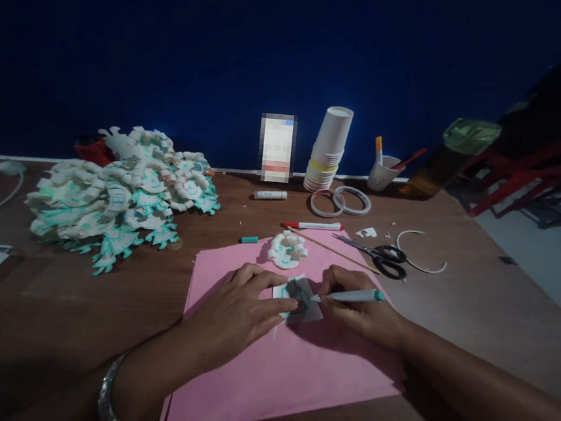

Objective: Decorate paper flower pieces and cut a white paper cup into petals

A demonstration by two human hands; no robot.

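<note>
You are drawing on the small paper piece (pixel 297 298), which is lying on the pink sheet (pixel 286 368). Keep it flat and move the teal marker (pixel 351 296) slowly. Your right hand (pixel 358 306) is closing around the marker; your left hand (pixel 239 312) is pressing the piece with fingers half open.

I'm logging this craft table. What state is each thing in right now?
Left hand: pressing the cutout flat.
Right hand: gripping the marker.
Marker: uncapped, tip on the cutout.
Cutout: flat on the pink sheet.
Scissors: lying slightly open.
Cups: stacked upside down.
</note>
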